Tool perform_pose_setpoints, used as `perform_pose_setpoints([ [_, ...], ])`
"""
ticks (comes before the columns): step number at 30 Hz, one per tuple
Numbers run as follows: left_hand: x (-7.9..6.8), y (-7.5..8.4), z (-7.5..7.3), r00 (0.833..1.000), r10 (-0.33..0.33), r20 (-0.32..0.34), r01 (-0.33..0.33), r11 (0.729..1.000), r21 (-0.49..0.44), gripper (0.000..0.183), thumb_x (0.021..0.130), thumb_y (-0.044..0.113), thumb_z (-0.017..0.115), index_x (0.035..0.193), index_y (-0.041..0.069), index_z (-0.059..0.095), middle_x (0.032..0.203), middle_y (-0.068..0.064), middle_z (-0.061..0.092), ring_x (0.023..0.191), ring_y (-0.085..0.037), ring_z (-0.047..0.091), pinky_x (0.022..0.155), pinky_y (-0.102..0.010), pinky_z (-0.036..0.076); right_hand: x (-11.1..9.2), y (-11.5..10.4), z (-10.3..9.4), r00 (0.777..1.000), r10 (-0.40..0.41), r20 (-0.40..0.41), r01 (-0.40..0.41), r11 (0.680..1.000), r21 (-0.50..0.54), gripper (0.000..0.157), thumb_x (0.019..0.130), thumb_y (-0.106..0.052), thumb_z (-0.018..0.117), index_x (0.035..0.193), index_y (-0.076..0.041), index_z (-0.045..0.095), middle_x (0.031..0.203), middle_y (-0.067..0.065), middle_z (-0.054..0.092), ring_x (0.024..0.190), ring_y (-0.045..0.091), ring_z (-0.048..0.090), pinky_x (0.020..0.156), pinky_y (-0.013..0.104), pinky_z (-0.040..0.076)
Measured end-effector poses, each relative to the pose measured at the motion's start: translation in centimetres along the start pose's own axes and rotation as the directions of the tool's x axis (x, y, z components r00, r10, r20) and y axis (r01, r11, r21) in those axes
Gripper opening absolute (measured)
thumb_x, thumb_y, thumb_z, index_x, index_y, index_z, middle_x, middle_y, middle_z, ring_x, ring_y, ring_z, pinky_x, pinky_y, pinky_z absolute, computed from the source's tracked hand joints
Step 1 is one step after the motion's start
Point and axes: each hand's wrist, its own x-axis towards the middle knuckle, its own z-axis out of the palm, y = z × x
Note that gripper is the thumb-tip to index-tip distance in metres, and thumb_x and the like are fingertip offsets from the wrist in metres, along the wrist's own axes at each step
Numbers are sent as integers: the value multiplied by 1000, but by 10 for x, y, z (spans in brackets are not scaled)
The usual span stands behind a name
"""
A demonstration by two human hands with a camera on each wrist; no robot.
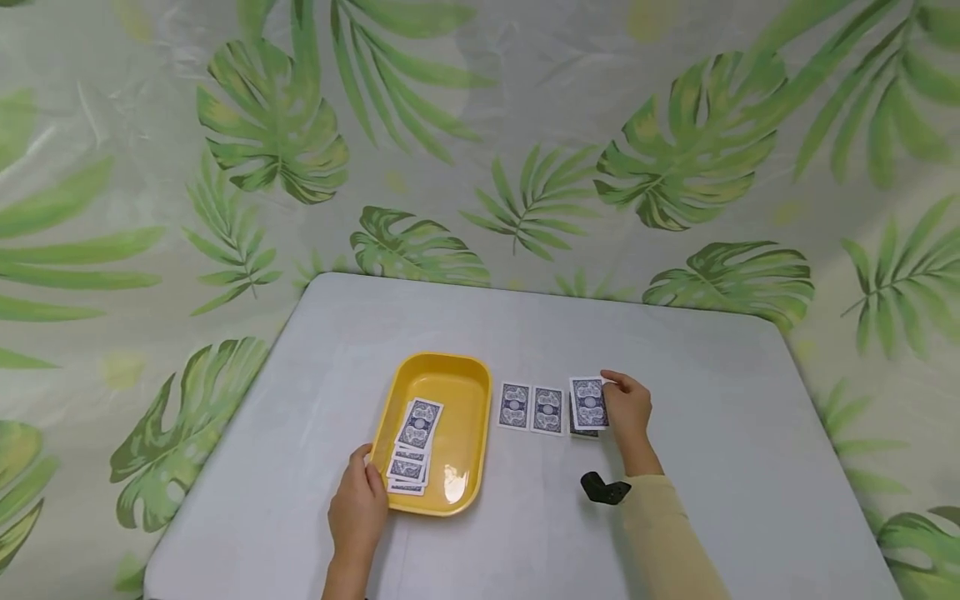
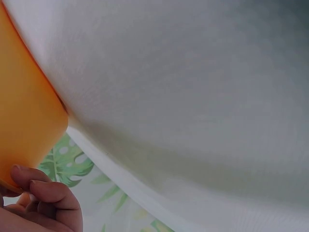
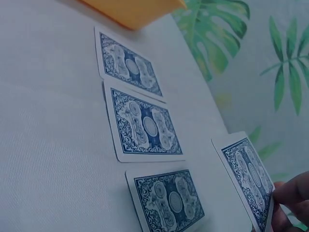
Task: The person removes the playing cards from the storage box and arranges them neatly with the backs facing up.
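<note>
My right hand [image 1: 628, 408] pinches a playing card [image 1: 588, 403] by its right edge, blue patterned back showing. In the right wrist view this card [image 3: 248, 176] is lifted and tilted above the table. Below it lies a third card [image 3: 175, 200], mostly covered in the head view. Two more face-down cards, one on the left [image 1: 513, 406] and one in the middle [image 1: 547, 410], lie beside it in a row. My left hand [image 1: 358, 507] grips the lower left rim of a yellow tray [image 1: 468, 433]. Several overlapping face-down cards [image 1: 418, 425] lie along the tray's left side.
A white table [image 1: 675, 358] bears everything. Behind it hangs a leaf-patterned sheet [image 1: 525, 125]. A small black device [image 1: 604, 489] sits by the right wrist, at the end of a pale yellow sleeve [image 1: 667, 533].
</note>
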Motion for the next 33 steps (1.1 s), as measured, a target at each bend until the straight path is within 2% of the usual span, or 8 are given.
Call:
perform_pose_setpoints([
  [6,0,-1,0,1000,-1,2,1,1000,0,30,98,8,49,126,-2,54,95,-25,66,60,-27,53,51,-43,42,12,9,-10,999,25,-41,-26,999,-21,33,91,-7,48,117,-1,68,110,19,61,101,28,50,79,35,35],
  [15,0,-1,-1,1000,-24,7,24,1000,6,30,98,8,47,126,-2,54,102,-27,65,66,-33,58,56,-50,45,23,27,-28,997,67,-49,-71,994,-82,36,89,-7,47,118,-1,67,109,20,61,99,28,50,77,34,34],
  [23,0,0,-3,1000,-15,3,15,1000,6,30,99,8,47,126,-2,54,101,-27,65,68,-34,59,57,-50,46,25,40,-29,994,96,-45,-99,991,-88,36,89,-7,47,119,-1,66,112,21,60,99,29,50,76,33,34],
  [33,-1,0,-2,1000,12,-26,-12,1000,-3,29,97,8,49,124,-1,55,96,-25,66,63,-33,57,54,-50,45,26,46,-33,998,67,-20,-69,986,-152,36,90,-7,45,120,0,64,111,22,59,102,34,51,79,38,35],
])
